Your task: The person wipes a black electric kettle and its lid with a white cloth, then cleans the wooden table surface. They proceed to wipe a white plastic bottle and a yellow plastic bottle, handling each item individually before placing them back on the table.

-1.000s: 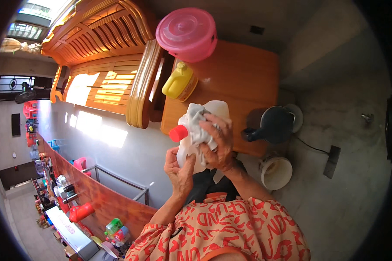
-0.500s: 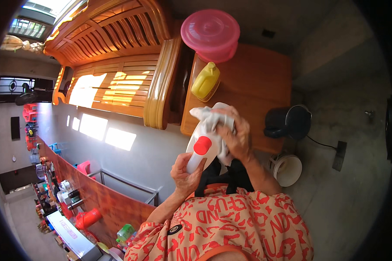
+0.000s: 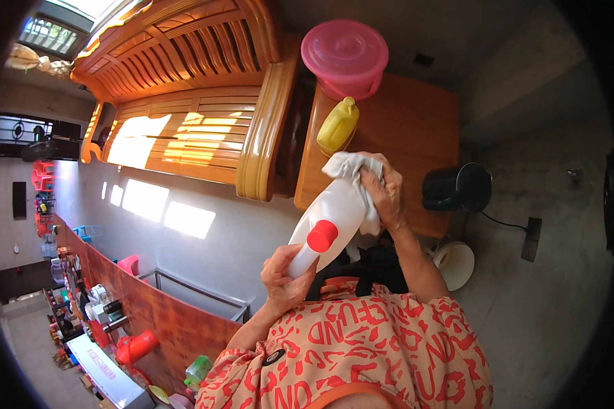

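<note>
Left hand (image 3: 284,278) grips the neck of the white spray bottle (image 3: 329,219) below its red cap (image 3: 321,236), now tilted lower toward the chest (was higher), right hand (image 3: 383,193) closed on the white cloth (image 3: 351,176) against its body, above the wooden counter (image 3: 409,123).

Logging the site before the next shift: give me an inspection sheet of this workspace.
Surface: orange wooden table, mostly bare.
Job's things: white spray bottle with a red cap, white cloth pressed against its base.
Clutter: yellow bottle, pink lidded bucket, black kettle.
Hands: left hand grips the bottle neck; right hand holds the cloth on the bottle.
Cables: black cord runs from the kettle to a wall socket.
Surroundings: wooden bench, white bowl on the grey floor.
</note>
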`<state>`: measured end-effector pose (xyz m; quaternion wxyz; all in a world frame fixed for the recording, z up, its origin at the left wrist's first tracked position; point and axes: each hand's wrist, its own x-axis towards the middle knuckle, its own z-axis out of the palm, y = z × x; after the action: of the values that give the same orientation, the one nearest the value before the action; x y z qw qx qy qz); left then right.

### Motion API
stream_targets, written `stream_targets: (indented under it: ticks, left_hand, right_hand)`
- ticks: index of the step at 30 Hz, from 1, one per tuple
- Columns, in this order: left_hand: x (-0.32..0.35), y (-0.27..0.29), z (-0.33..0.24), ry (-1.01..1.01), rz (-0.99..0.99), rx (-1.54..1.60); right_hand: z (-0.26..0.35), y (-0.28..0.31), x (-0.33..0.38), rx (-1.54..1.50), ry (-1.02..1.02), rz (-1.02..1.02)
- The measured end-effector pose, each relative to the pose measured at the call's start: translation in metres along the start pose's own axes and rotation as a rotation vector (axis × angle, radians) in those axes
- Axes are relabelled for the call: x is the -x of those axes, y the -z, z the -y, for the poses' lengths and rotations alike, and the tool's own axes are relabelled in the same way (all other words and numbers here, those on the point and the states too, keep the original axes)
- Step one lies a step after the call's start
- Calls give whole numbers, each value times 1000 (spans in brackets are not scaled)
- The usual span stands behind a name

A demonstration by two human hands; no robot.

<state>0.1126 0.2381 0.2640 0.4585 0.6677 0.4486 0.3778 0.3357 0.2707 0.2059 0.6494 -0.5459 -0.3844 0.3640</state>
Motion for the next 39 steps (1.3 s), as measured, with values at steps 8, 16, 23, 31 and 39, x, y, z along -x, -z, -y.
stream_targets:
  ticks: [8,16,23,31,39]
  left_hand:
    - [-5,5,-2,287,-202,323]
    - [-15,10,-12,252,-348,436]
    - [-9,9,-22,345,-335,492]
    - [4,-9,-34,369,-376,432]
    - [8,-27,-28,437,-425,492]
  right_hand:
    - [-5,-64,24,19,32,-332]
    - [21,-100,86,347,410,-99]
    - [13,-84,69,324,423,-134]
    - [-42,-45,11,19,-48,-253]
    - [-11,-45,49,207,222,-75]
